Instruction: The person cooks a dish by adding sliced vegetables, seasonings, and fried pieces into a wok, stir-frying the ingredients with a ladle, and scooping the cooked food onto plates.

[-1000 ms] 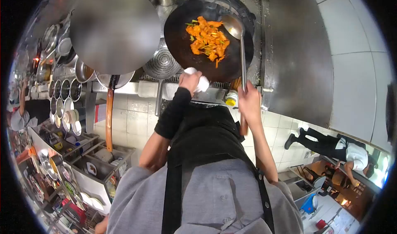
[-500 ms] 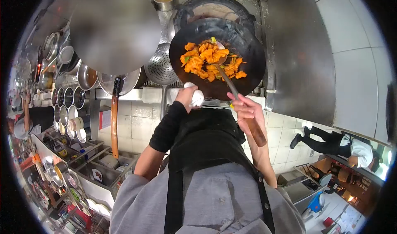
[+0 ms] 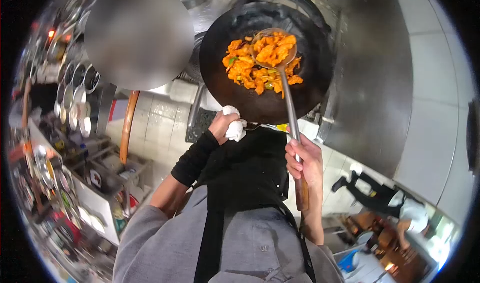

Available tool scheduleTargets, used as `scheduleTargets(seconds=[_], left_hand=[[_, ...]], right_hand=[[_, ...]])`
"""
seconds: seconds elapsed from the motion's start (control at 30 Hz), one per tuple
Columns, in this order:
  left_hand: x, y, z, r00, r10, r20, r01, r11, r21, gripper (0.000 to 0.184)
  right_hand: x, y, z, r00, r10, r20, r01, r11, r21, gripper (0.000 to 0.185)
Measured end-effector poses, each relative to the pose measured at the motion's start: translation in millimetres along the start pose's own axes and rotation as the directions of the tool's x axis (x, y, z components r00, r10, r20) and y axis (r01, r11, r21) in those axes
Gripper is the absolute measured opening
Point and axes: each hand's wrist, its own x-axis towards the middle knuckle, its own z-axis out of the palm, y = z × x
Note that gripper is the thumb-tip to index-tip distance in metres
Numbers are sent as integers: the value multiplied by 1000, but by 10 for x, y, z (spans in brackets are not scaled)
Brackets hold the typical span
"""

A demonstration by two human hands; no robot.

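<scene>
Ladle [image 3: 288,105] swung straighter, pointing from my right fingers [image 3: 293,161], clamped round it, into the wok [image 3: 250,103]; left fingers [image 3: 228,118] squeeze cloth [image 3: 235,130] nearside.

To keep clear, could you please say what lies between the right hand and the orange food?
The ladle handle, over the bare near side of the wok, in the head view.

Centre: our wok [image 3: 220,90] with orange food [image 3: 242,70] | right of centre: our right hand [image 3: 306,160] holds ladle [image 3: 288,90], food in its bowl
</scene>
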Motion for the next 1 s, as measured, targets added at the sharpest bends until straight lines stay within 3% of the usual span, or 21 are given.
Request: scheduleTargets(seconds=[0.03,0.07,0.2,0.23,0.27,0.3,0.33,0.43,0.47,0.5,0.53,0.57,0.67,0.7,0.77,0.83,0.9,0.93,0.97,1.0], left_hand=[[-120,124,80,993,-118,11,116,948,-298,19],[-240,250,161,972,-234,21,204,796,-570,17],[-594,-35,618,990,-24,-139,-50,862,-504,20],[-578,-274,687,944,299,-137,-310,948,-69,16],[-562,-513,759,798,591,-120,-517,773,369,13],[-548,-462,1017,879,375,-294,-384,923,30,10],[-533,-411,1278,887,128,-443,-304,884,-354,7],[-139,-832,1718,747,245,-618,-467,855,-224,8],[-332,-819,1883,656,303,-691,-517,848,-119,4],[-384,-959,2016,503,519,-691,-469,836,286,3],[-420,-1112,2094,377,707,-598,-312,705,637,2],[-482,-1296,2176,308,849,-430,-82,474,877,1],[-558,-1883,2641,140,751,-645,-188,660,728,4],[-769,-1950,2627,89,773,-628,-95,634,767,1],[-1185,-2078,2610,-14,809,-587,107,585,804,6],[-1349,-2419,2717,-169,632,-756,-116,749,652,8],[-1418,-2769,3037,-291,400,-869,-376,787,489,8],[-1326,-1655,2246,-329,174,-928,-466,825,320,9],[-1667,-1445,1743,-331,-62,-942,-598,786,159,9],[-1737,-1517,1549,-377,-114,-919,-622,766,161,11]], right_hand=[[-62,-20,-28,999,-23,41,25,999,-32,37],[-145,-41,-42,997,-36,68,37,999,-16,39],[-425,99,-538,968,-100,230,103,995,3,39],[-366,165,-738,953,-128,273,144,989,-38,39],[-251,187,-948,938,-139,318,166,984,-62,39],[-129,194,-1166,918,-159,364,198,978,-72,38],[51,176,-1408,902,-156,403,216,970,-108,38],[678,-11,-2078,828,-166,535,342,907,-247,40],[636,40,-2187,784,-162,600,375,893,-249,34],[702,19,-2353,740,-111,663,368,892,-262,30],[795,-26,-2473,692,-56,719,361,890,-278,27],[854,3,-2596,640,-10,768,362,886,-291,24],[922,19,-3040,493,134,860,391,848,-357,15],[799,142,-2647,460,221,860,381,826,-416,16],[806,298,-2598,337,352,874,363,808,-465,20],[902,631,-2542,225,466,856,321,794,-517,26],[1029,913,-2724,133,559,818,258,778,-573,31],[1392,452,-1224,60,681,729,218,704,-676,38],[1288,697,-368,46,778,627,191,610,-770,38],[1305,859,-62,16,828,561,187,549,-815,38]])
